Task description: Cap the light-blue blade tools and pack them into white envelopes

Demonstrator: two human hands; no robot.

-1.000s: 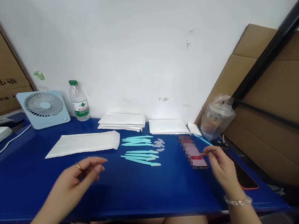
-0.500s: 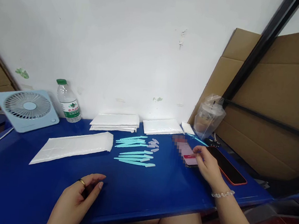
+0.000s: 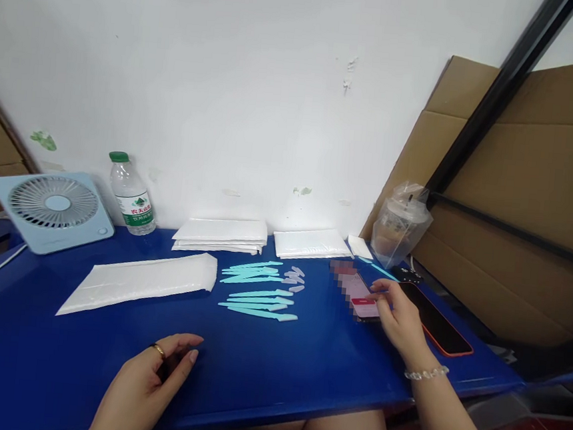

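My left hand (image 3: 149,380) rests on the blue table near its front edge, fingers loosely curled and thumb apart from them, with nothing held. My right hand (image 3: 398,315) is over the lit phone (image 3: 363,292) lying on the table, its fingertips at the screen; whether they touch the glass I cannot tell. Part of that phone is blurred out. Between the hands, farther back, lie several light-teal eyebrow razors (image 3: 256,299) in rough rows. Beside them sit several small lavender covers (image 3: 293,279). A white padded envelope (image 3: 143,283) lies flat beyond my left hand.
Along the wall lie a stack of white envelopes (image 3: 222,229) and another pile (image 3: 311,242). A fan (image 3: 56,211) and water bottle (image 3: 135,198) stand at left. A bagged drink cup (image 3: 401,222), a dark phone in an orange case (image 3: 435,318) and cardboard (image 3: 541,170) are at right.
My right fingers have shifted very slightly over the phone. Everything else stays where it was.
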